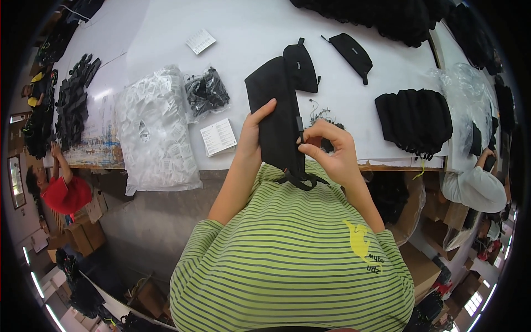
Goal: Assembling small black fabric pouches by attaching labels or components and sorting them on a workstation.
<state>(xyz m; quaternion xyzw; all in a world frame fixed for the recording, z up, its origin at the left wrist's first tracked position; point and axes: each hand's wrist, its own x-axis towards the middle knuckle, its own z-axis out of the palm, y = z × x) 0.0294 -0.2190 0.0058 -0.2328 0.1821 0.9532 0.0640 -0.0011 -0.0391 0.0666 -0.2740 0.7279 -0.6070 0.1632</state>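
My left hand (254, 135) grips a long black fabric pouch (274, 119) by its left side, thumb on top, held tilted in front of my chest. A black strap loop (301, 180) hangs at its lower end. At the pouch's right edge, just below a small tab, my right hand (334, 150) pinches with thumb and index finger. What lies between those fingertips is too small to make out. Beyond the held pouch lies another black pouch (301, 66), partly covered by it. Small dark corded pieces (326, 115) are scattered beside my right hand.
On the white table (149, 36) sit a clear bag of white tags (157, 130), a bag of black parts (206, 91) and printed white cards (218, 137). To the right are a single black pouch (352, 54) and a row of pouches (415, 122). Co-workers stand at both sides.
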